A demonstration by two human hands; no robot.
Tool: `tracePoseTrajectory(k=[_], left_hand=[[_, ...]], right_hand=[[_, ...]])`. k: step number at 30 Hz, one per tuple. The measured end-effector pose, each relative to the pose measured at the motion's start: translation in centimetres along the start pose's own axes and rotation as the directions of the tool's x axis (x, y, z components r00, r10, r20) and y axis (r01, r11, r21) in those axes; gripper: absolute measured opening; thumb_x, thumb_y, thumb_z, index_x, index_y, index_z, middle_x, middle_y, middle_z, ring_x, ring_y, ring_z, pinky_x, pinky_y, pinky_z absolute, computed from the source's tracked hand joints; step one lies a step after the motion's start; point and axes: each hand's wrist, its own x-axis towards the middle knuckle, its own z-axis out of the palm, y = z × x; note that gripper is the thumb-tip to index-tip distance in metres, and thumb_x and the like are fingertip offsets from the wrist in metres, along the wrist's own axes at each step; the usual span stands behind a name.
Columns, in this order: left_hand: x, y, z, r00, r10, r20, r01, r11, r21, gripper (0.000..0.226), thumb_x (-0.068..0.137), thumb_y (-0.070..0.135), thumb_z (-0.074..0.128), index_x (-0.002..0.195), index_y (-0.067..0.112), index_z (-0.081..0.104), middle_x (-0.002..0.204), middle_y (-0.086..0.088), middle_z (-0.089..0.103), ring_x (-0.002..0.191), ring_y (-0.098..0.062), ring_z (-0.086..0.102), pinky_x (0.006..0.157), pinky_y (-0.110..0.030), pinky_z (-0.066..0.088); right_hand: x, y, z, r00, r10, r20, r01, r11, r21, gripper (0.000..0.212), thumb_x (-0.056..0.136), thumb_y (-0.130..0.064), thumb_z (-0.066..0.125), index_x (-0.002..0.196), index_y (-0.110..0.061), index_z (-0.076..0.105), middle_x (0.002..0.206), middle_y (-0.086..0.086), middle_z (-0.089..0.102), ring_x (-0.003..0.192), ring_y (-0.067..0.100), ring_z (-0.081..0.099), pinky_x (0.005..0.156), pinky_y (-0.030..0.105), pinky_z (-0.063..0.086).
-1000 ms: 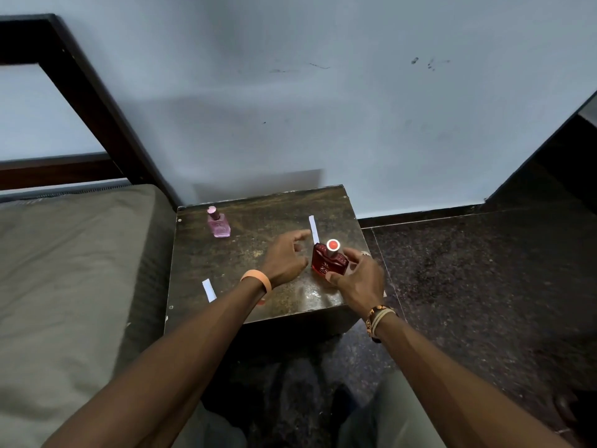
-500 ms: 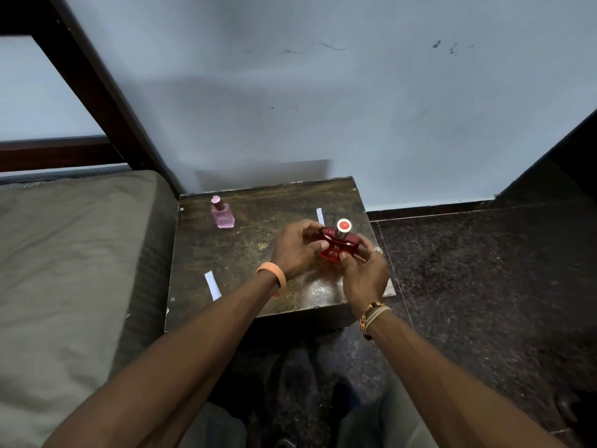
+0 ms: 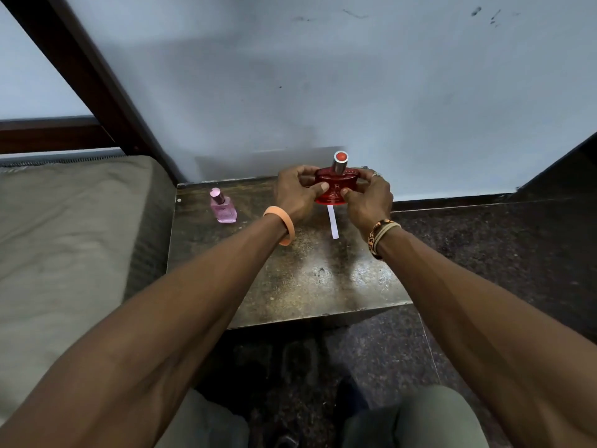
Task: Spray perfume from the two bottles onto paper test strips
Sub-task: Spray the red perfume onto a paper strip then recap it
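Both hands hold a round red perfume bottle [image 3: 336, 185] with a silver, red-topped cap above the far part of a small dark table [image 3: 310, 279]. My left hand [image 3: 295, 192] grips its left side and my right hand [image 3: 366, 197] grips its right side, thumbs on the front. A white paper test strip [image 3: 332, 226] lies flat on the table just under the bottle. A small pink perfume bottle [image 3: 222, 206] stands upright at the table's far left corner. The second strip seen earlier is hidden by my left forearm.
A mattress [image 3: 71, 240] with a dark wooden bed frame [image 3: 93, 82] borders the table on the left. A pale wall [image 3: 355, 85] rises right behind the table. Dark speckled floor [image 3: 484, 247] spreads to the right, and my knees are at the bottom.
The red bottle has left the table and risen, now held in both hands. My left hand moved from beside it to gripping its left side. The camera came closer.
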Motion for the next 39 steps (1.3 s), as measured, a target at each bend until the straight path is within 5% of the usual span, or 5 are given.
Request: tracePoseTrajectory(k=[13, 22, 27, 33, 39], left_hand=[[1.5, -1.8, 0.8, 0.997, -0.070, -0.022, 0.070, 0.997, 0.027, 0.031, 0.076, 0.006, 0.079, 0.106, 0.009, 0.071, 0.102, -0.008, 0.073, 0.096, -0.021, 0.068, 0.088, -0.039, 0.058], [1.3, -2.3, 0.7, 0.998, -0.058, -0.012, 0.059, 0.996, 0.067, 0.031, 0.078, 0.007, 0.079, 0.107, 0.008, 0.070, 0.104, -0.006, 0.072, 0.096, -0.018, 0.066, 0.084, -0.031, 0.057], [1.2, -2.6, 0.7, 0.999, -0.033, -0.016, 0.034, 0.996, 0.086, 0.033, 0.078, 0.008, 0.079, 0.109, 0.010, 0.070, 0.105, -0.005, 0.071, 0.092, -0.013, 0.064, 0.072, -0.016, 0.051], [0.9, -2.7, 0.1, 0.999, -0.048, -0.001, 0.047, 0.976, 0.212, 0.049, 0.079, 0.005, 0.077, 0.125, 0.012, 0.061, 0.124, -0.007, 0.065, 0.111, -0.020, 0.063, 0.096, -0.037, 0.053], [-1.4, -3.0, -2.3, 0.999, -0.037, 0.014, 0.032, 0.962, 0.272, 0.037, 0.081, 0.005, 0.074, 0.116, 0.011, 0.065, 0.112, -0.004, 0.068, 0.101, -0.015, 0.064, 0.090, -0.026, 0.052]], right_hand=[[1.7, 1.0, 1.0, 0.999, 0.025, 0.040, -0.021, 0.995, -0.095, 0.040, 0.082, -0.006, 0.073, 0.118, -0.021, 0.066, 0.110, 0.001, 0.073, 0.100, 0.016, 0.068, 0.093, 0.031, 0.052], [1.1, 1.3, 1.0, 0.999, 0.015, 0.044, -0.011, 0.996, -0.085, 0.037, 0.084, -0.002, 0.070, 0.118, -0.018, 0.066, 0.108, 0.000, 0.071, 0.088, 0.008, 0.062, 0.065, 0.008, 0.040], [0.9, 1.5, 1.1, 0.998, 0.026, 0.063, -0.021, 0.997, -0.073, 0.042, 0.085, 0.000, 0.069, 0.123, -0.015, 0.064, 0.114, 0.003, 0.071, 0.101, 0.017, 0.068, 0.090, 0.027, 0.054], [1.0, 1.9, 1.0, 0.994, 0.052, 0.091, -0.041, 0.991, -0.126, 0.054, 0.084, -0.004, 0.071, 0.135, -0.014, 0.054, 0.128, 0.006, 0.065, 0.116, 0.020, 0.062, 0.102, 0.038, 0.049], [-0.7, 2.4, -0.3, 0.997, 0.066, 0.029, -0.057, 0.969, -0.241, 0.056, 0.088, -0.008, 0.069, 0.139, -0.014, 0.048, 0.139, 0.008, 0.056, 0.125, 0.022, 0.055, 0.102, 0.029, 0.041]])
